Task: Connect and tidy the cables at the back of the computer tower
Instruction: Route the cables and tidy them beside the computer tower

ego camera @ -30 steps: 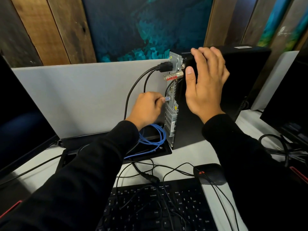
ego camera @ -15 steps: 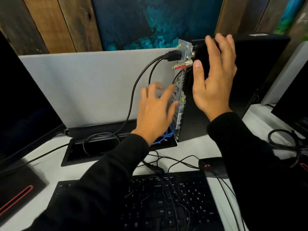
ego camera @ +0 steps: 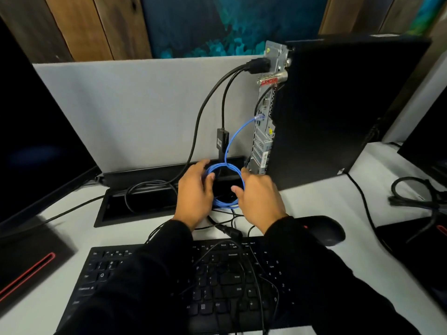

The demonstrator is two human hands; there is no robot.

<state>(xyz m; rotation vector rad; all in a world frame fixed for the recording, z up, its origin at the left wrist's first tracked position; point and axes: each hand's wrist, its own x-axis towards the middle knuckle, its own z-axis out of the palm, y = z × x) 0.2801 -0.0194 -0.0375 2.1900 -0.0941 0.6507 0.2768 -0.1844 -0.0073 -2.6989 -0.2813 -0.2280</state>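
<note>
Coil [ego camera: 223, 184] of blue cable, plugged into tower [ego camera: 338, 112] above: held between left hand [ego camera: 193, 197] and right hand [ego camera: 260, 197], fingers curled on opposite sides. Advice: keep loops even, slack untensioned.

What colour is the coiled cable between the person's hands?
Blue; the cable shows clearly in the head view.

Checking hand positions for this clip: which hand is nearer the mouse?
Right. The right hand holds the blue cable coil just up and left of the mouse; the left hand grips the coil's far side, farther from the mouse.
</note>
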